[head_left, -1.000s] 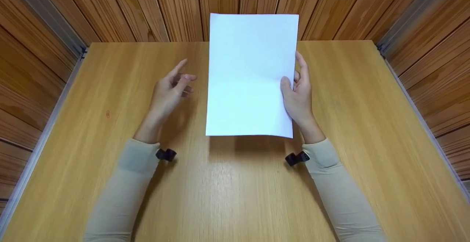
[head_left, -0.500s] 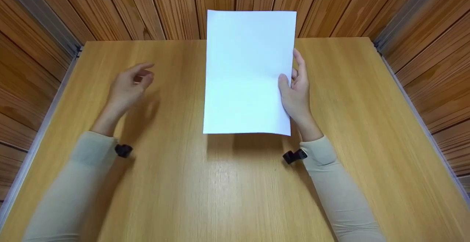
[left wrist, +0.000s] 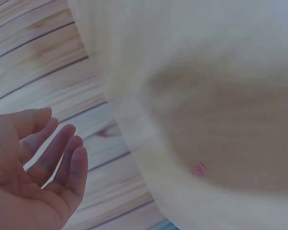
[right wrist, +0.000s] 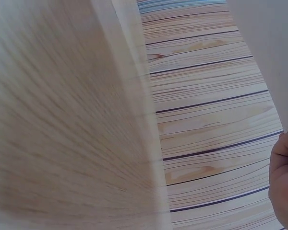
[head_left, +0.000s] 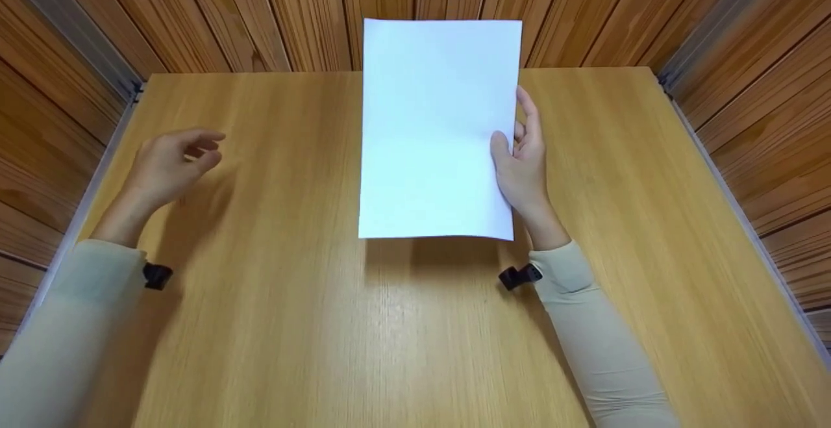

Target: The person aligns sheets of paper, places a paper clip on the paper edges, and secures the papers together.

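A white sheet of paper (head_left: 438, 129) is held up over the middle of the table, its top edge overlapping the back wall in the head view. My right hand (head_left: 524, 168) grips its right edge, thumb on the front face and fingers behind, mostly hidden. In the right wrist view, part of the paper (right wrist: 271, 43) shows at the upper right. My left hand (head_left: 167, 167) hovers over the left side of the table with fingers loosely bent and nothing in them. A small red paper clip (left wrist: 198, 169) lies on the table below that hand, at the edge of its shadow.
The wooden table (head_left: 292, 324) is bordered by plank-patterned walls (head_left: 305, 12) at the back and both sides. Grey metal strips (head_left: 746, 214) run along the table's side edges. A small black camera sits on each wrist.
My left hand has moved away from the paper to the left, arriving above the paper clip. My right hand and the paper have stayed nearly still.
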`<state>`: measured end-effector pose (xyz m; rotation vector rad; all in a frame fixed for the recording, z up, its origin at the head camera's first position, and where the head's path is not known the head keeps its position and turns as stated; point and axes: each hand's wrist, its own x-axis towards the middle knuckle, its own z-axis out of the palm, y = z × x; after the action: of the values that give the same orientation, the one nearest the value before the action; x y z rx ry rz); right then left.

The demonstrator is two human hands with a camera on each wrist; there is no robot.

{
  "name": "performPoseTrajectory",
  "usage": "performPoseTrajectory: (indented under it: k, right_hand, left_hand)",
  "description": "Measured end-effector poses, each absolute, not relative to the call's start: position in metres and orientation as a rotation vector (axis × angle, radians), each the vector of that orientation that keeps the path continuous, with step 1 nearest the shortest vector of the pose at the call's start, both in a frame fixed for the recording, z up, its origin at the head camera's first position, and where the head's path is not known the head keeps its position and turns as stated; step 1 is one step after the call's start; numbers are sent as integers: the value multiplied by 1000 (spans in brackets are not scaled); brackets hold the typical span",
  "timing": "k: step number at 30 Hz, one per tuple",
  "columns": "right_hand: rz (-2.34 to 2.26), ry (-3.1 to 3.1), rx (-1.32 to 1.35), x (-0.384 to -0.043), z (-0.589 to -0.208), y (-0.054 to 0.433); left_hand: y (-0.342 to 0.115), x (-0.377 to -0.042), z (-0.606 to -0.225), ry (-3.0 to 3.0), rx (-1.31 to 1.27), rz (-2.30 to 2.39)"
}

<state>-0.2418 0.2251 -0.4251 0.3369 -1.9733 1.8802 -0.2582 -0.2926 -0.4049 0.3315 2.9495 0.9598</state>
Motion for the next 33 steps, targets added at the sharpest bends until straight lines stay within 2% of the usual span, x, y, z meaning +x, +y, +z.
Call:
performPoseTrajectory:
  k: [13,21,33]
  right_hand:
    - [1901,-1985,306,-236,-417,220]
    - [1885,-1994,301,-225,-402,215]
    - [1871,-1988,329,-242,-425,225]
  left_hand:
    - [-340,-251,-422,2900,390,767]
    - [-359,-250,-428,2790,305,666]
    - [-361,-249,-441,2777,313,618]
